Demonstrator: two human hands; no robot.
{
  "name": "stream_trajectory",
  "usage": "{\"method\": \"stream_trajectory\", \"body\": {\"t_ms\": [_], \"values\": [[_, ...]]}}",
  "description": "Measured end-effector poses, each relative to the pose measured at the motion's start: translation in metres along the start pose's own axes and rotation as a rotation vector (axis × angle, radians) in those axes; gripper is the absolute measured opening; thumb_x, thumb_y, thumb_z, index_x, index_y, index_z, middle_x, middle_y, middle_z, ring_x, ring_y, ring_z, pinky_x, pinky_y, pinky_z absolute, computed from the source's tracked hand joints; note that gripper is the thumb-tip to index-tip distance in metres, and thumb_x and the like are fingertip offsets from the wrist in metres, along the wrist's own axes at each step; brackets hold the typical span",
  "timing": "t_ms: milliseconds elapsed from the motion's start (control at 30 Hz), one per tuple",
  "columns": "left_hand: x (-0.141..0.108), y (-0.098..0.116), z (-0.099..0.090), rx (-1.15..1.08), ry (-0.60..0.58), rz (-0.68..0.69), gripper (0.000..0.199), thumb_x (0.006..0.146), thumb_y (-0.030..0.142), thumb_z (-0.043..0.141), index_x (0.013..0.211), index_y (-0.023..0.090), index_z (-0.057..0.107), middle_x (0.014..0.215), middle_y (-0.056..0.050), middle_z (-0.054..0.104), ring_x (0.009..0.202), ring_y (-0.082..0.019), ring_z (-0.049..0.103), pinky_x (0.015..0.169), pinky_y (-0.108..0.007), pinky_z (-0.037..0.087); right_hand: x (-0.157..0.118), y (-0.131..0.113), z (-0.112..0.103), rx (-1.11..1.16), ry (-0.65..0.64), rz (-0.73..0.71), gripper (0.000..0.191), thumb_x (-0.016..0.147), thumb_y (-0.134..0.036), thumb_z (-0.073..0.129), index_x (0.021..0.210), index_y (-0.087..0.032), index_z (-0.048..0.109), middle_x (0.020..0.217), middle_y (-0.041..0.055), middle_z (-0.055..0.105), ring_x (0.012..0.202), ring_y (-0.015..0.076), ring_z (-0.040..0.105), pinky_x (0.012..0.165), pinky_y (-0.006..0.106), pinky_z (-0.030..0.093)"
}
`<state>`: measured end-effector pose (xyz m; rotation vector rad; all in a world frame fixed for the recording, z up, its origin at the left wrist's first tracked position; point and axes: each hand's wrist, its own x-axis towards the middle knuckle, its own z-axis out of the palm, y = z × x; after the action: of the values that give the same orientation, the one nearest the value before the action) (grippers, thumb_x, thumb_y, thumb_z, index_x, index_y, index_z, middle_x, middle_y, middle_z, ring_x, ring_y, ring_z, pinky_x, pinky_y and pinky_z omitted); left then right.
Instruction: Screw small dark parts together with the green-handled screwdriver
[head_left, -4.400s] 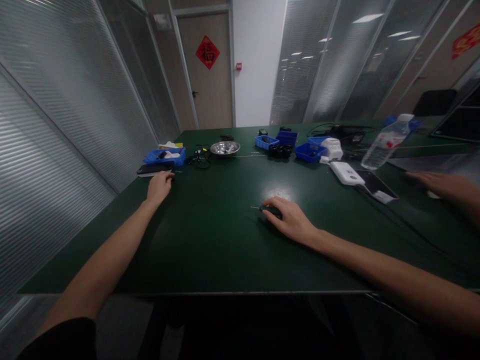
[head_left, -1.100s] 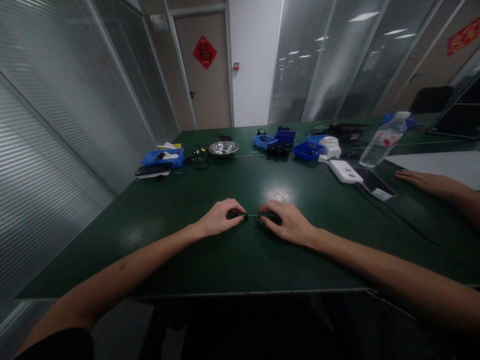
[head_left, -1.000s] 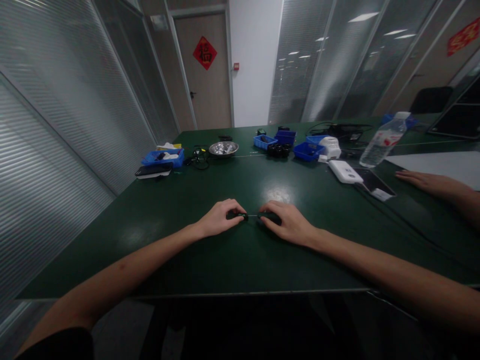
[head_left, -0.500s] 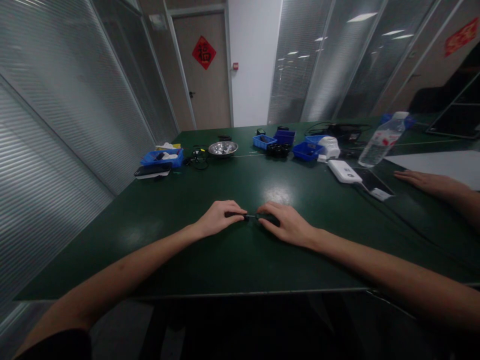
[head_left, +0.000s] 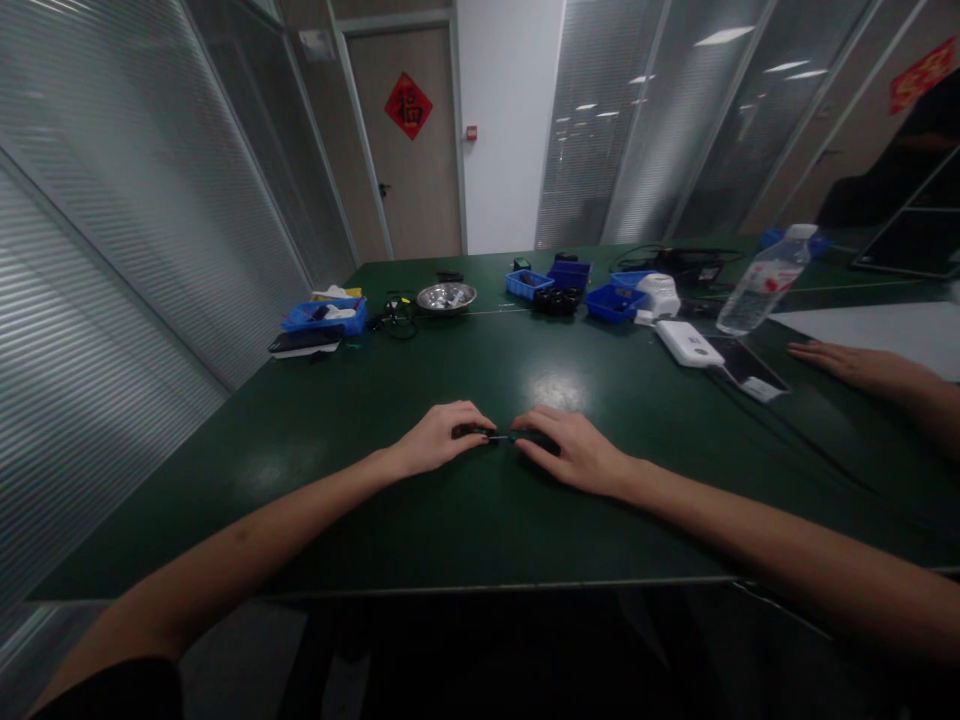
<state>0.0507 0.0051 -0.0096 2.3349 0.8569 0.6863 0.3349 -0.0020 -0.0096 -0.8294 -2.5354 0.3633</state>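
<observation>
Both of my hands rest low over the middle of the green table (head_left: 420,540), facing each other. My left hand (head_left: 439,437) pinches a small black part (head_left: 471,431) between thumb and fingers; its exact kind is too dark to make out. My right hand (head_left: 574,447) is curled around the dark handle of a screwdriver (head_left: 504,437). The thin metal shaft of the screwdriver spans the short gap between the hands, its tip end at the black part. Whether the tip sits inside the part cannot be seen.
Along the back stand a metal bowl (head_left: 445,309), blue bins (head_left: 616,303) and a blue tray (head_left: 352,322) at left. A white power bank (head_left: 688,344), a phone (head_left: 748,365) and a water bottle (head_left: 766,285) lie rightward. Another person's hand (head_left: 855,365) rests at far right.
The fingers of my right hand have shifted slightly around the screwdriver handle, and less of the handle shows. The shaft and black part sit a touch lower. My left hand has barely moved.
</observation>
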Motion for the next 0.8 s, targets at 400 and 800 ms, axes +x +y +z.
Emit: {"method": "stream_trajectory", "body": {"t_ms": [400, 800], "values": [[0.0003, 0.0025, -0.0005, 0.033, -0.002, 0.049, 0.025, 0.100, 0.022, 0.062, 0.123, 0.019, 0.072, 0.114, -0.009, 0.067, 0.105, -0.020, 0.064, 0.094, -0.033, 0.050, -0.0005, 0.0000, -0.0011, -0.011, 0.006, -0.033, 0.027, 0.106, -0.038, 0.051, 0.125, -0.020, 0.060, 0.110, 0.0085, 0.066, 0.090, 0.0206, 0.065, 0.079, 0.036, 0.052], [0.0009, 0.0040, 0.0006, 0.039, -0.021, 0.079, 0.026, 0.100, 0.022, 0.063, 0.124, 0.018, 0.070, 0.113, -0.009, 0.066, 0.106, -0.020, 0.063, 0.094, -0.033, 0.049, -0.0002, -0.0012, 0.0059, -0.122, -0.018, -0.031, 0.030, 0.107, -0.038, 0.047, 0.129, -0.022, 0.058, 0.110, 0.0088, 0.065, 0.087, 0.0205, 0.065, 0.074, 0.034, 0.052]]}}
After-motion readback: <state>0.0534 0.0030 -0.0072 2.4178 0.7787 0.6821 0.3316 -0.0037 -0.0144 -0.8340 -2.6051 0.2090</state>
